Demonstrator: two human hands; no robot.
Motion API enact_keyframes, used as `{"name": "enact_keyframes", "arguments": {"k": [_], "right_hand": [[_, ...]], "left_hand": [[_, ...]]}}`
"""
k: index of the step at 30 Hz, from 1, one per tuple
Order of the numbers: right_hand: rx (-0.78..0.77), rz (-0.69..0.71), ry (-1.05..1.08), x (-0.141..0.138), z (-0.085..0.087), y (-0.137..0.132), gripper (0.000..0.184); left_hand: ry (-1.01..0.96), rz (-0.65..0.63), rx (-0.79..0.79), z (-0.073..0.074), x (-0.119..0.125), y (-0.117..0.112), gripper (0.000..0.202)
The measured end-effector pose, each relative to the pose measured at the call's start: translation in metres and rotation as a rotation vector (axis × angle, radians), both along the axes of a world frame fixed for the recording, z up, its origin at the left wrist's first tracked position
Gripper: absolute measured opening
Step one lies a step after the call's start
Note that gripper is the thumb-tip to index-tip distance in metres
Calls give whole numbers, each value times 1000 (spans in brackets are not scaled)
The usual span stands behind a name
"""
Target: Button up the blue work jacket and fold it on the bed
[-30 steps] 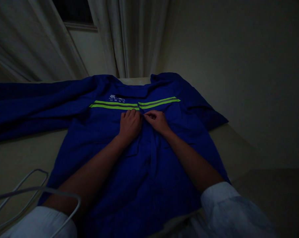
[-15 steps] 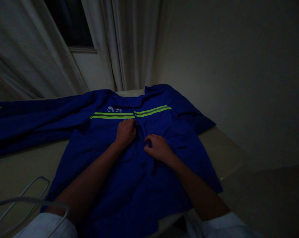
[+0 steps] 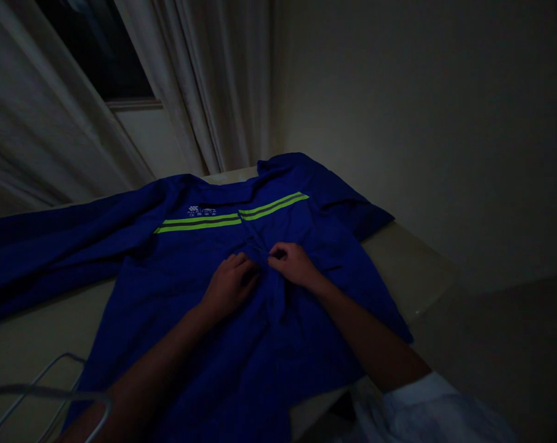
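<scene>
Blue jacket (image 3: 248,344): front meets at stripe (image 3: 199,222) beyond both hands, seemingly loose between them.
Left hand (image 3: 232,280): curled, grip unclear.
Right hand (image 3: 291,263): pinching jacket's edge.

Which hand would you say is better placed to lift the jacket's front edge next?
Probably the right hand: its thumb and forefinger seem to pinch the front edge of the blue jacket, while the left hand lies curled nearby.

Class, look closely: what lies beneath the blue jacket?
The blue jacket lies on a pale table, visible past its edges. Anything else directly beneath is covered and cannot be seen.
</scene>
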State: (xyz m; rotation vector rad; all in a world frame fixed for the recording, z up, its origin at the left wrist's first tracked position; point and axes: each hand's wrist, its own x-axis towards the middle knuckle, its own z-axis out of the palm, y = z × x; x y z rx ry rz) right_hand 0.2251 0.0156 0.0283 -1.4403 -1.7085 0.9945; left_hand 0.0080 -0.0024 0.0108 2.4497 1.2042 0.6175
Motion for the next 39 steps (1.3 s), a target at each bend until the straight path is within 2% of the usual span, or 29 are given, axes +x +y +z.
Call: {"name": "enact_keyframes", "arguments": {"k": [3, 8, 11, 17, 21, 27, 31, 33, 39], "right_hand": [[-29, 73, 48, 1, 0, -2, 7], [82, 183, -22, -2, 3, -8, 10], [88, 204, -53, -3, 3, -9, 13], [47, 234, -16, -1, 3, -8, 23], [26, 195, -2, -2, 2, -8, 18], [16, 171, 29, -6, 1, -12, 8], [5, 205, 2, -5, -1, -14, 22], [7, 231, -17, -5, -1, -15, 21], [38, 225, -25, -6, 1, -15, 18]], "left_hand": [[-78, -4, -4, 1, 0, 2, 11], [-201, 27, 29, 0, -1, 0, 9], [-188, 85, 66, -3, -3, -2, 9], [-65, 37, 194, -3, 0, -7, 20], [-76, 57, 145, -3, 0, -7, 18], [-210, 95, 67, 0, -2, -4, 18], [-313, 144, -14, 3, -4, 0, 14], [-340, 159, -29, 4, -5, 1, 13], [-269, 24, 56, 0, -5, -1, 23]]}}
